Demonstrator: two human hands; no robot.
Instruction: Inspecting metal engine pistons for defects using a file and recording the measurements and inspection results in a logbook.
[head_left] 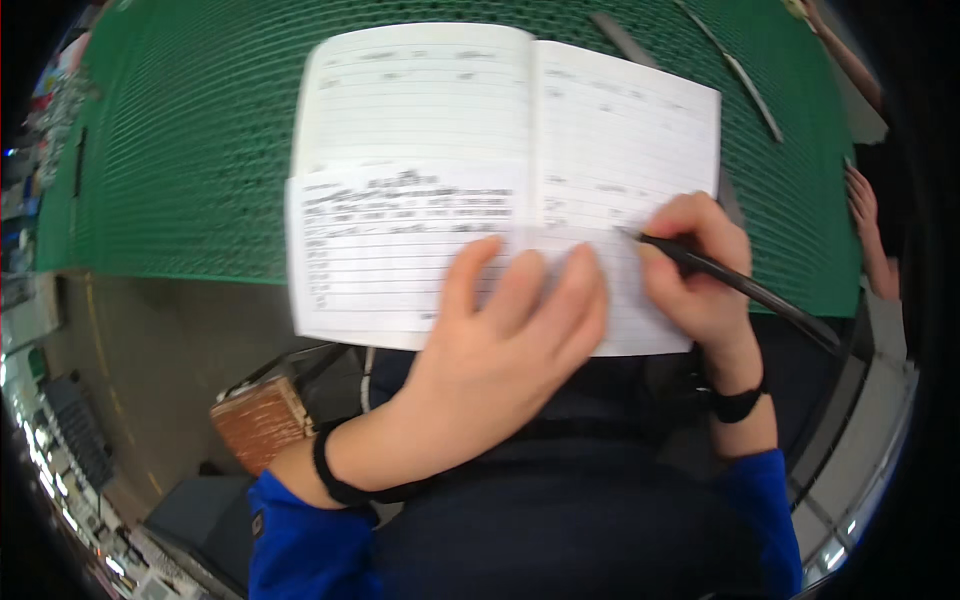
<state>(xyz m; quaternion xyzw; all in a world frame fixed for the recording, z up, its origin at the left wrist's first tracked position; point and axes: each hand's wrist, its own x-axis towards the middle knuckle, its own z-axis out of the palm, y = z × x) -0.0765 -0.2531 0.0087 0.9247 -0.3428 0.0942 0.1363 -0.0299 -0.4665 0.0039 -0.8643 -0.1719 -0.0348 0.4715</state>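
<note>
A: Where is the open white notebook with ruled paper pages (620, 130)?

B: At twelve o'clock in the view, on the green textured worktop (200, 180), its lower edge reaching past the worktop's near side.

A: And the hands?

B: The left hand (510, 345) lies at the notebook's six o'clock, fingers spread over the paper, grasping nothing. The right hand (708, 290), at four o'clock, has its fingers pinched round a slim black pen (745, 283). Blur hides whether the tip touches the page.

A: How far along does the writing look?

B: Partway, I'd judge. The right page carries scattered entries down to about the pen tip; what shows below looks bare. On the white paper sheet with a ruled table (380, 280), at eight o'clock, upper rows are filled and most lower ones look blank, save marks down the left.

A: Anything around?

B: A flat grey strip (623, 40) juts out at one o'clock, a thin silvery rod (752, 92) lies at two, and another person's hand (862, 200) is at three.
</note>
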